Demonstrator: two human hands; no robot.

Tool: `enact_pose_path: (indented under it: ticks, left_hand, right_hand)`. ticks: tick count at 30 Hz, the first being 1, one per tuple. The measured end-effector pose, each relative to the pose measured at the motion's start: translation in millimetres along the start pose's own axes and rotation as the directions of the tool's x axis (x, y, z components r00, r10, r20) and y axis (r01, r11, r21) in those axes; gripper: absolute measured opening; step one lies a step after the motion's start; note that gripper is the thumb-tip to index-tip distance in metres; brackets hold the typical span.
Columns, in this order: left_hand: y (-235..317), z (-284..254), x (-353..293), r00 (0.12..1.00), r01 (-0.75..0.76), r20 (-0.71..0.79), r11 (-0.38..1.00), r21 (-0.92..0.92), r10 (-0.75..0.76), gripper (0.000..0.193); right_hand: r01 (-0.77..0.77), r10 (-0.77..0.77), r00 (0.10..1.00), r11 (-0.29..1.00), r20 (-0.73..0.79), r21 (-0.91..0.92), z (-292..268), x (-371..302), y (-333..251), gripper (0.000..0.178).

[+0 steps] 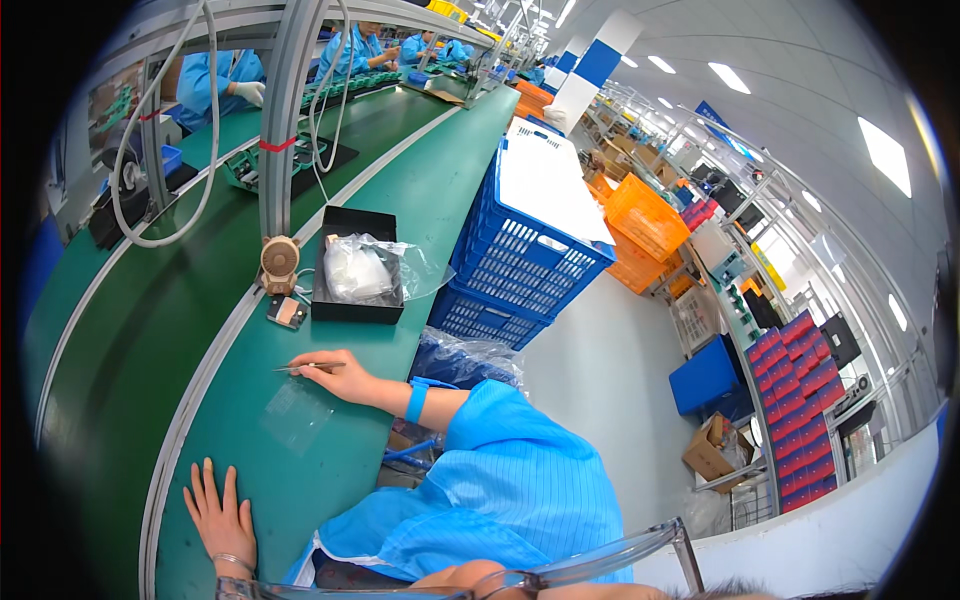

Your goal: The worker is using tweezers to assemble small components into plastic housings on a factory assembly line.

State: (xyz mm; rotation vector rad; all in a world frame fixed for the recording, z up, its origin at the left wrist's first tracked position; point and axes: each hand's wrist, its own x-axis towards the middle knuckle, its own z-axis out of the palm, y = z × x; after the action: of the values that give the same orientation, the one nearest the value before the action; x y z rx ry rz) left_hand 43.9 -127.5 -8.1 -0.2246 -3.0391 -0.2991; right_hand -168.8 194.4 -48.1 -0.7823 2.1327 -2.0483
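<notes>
My right hand [345, 378] pinches a pair of slim metal tweezers [312, 366], whose tips point left over the green workbench [352, 440]. Just below that hand lies a flat, clear plastic sheet or bag [298, 412], hard to make out against the surface. My left hand [222, 515] rests palm down on the bench nearer to me, fingers spread, holding nothing. Beyond the right hand stands a black box [355, 312] with a clear plastic bag [356, 268] of whitish contents in it. A blue band circles my right wrist.
A round brown device [280, 264] and a small flat part [287, 312] sit by the metal post [283, 110]. Stacked blue crates [530, 262] stand right of the bench. A green conveyor belt [150, 325] runs along the left. Co-workers in blue [215, 85] work beyond it.
</notes>
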Motion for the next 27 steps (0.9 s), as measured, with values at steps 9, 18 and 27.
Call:
enact_pose_path:
  ticks: [9, 18, 27]
  left_hand:
    - [-3, 5, -3, 1.0, 0.0, -0.015, 1.0, 0.015, 0.0, 0.059]
    - [-4, 4, -3, 0.996, -0.002, -0.087, 0.998, -0.057, -0.002, 0.066]
    - [-12, 8, -12, 0.927, 0.031, -0.344, 0.944, -0.328, -0.15, 0.06]
  right_hand:
    - [-0.036, 0.04, 0.998, 0.995, 0.045, -0.09, -1, 0, -5, 0.026]
    - [-0.028, 0.03, 0.999, 0.999, 0.035, -0.043, -3, 1, -3, 0.026]
    - [-0.033, 0.035, 0.999, 0.999, 0.039, -0.039, -3, 0, -7, 0.027]
